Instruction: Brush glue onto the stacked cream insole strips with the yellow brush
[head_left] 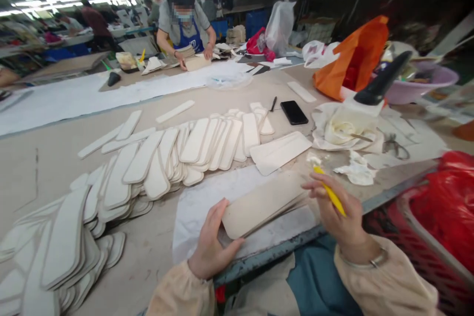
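Here, panel stack point(263, 203) between wide-spread left hand point(215, 243), right hand point(342, 215) gripping yellow tool point(333, 197).

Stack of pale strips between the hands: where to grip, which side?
I'd take the stack by its rounded left end, coming from the left, thumb on the near edge, fingers on the far one. It lies flat, long and narrow, and the left hand frames that end. The right end seems worse: layers fan out there, and the right hand crowds it with the yellow tool.
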`<state>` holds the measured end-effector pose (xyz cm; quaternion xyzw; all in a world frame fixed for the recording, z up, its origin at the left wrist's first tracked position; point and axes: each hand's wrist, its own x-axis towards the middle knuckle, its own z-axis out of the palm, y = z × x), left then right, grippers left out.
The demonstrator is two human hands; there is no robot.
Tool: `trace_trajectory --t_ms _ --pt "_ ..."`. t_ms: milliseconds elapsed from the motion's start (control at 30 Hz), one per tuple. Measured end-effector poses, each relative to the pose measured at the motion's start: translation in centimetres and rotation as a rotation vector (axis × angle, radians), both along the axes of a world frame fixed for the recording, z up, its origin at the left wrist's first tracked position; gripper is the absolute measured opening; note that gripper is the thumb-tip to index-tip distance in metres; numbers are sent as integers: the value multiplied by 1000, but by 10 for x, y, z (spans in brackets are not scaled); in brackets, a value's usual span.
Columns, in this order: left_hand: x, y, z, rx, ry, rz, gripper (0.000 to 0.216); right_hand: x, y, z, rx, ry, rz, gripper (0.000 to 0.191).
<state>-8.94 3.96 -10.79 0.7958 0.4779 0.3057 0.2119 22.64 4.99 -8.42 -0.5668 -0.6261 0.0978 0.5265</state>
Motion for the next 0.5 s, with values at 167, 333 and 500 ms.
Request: trace_trajectory --t_ms 167,333,500 --pt "3 0 0 -65 -72 21 86 -56 -32 23 -207 373 240 23" --pt "4 -2 -1 -109 -132 41 96 -107 -26 22 -460 464 365 22" --pt "5 -3 -2 -123 -108 78 102 -114 -6 22 -531 326 309 33"
